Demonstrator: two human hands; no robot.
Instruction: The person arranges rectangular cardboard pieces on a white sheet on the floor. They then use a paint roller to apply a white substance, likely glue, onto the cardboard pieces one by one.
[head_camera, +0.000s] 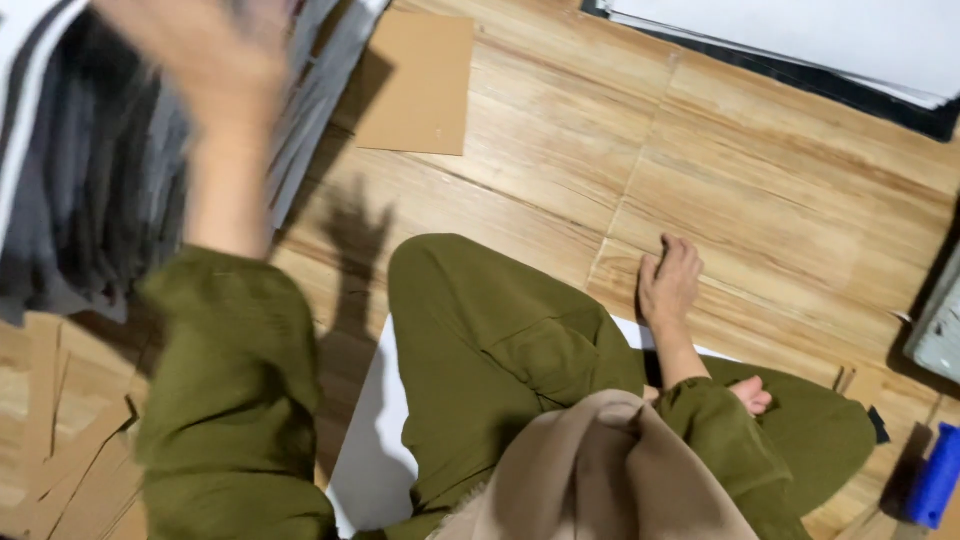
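1. Stacked grey and white sheets (90, 180) fill the upper left; a brown cardboard square (415, 80) lies beside them.
2. Left hand (200, 55), blurred, spreads open over the stack, grasping nothing.
3. Right hand (670, 280) rests loose on the wooden floor (780, 200).

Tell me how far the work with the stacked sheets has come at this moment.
Done: nothing looks finished; one cardboard sheet lies apart on the wooden floor.
In hand: the left hand, blurred, reaches to the stack of grey and white sheets and holds nothing clearly. The right hand rests flat on the floor.
Left: the stack is tall, and cardboard pieces lie loose beside the leg.
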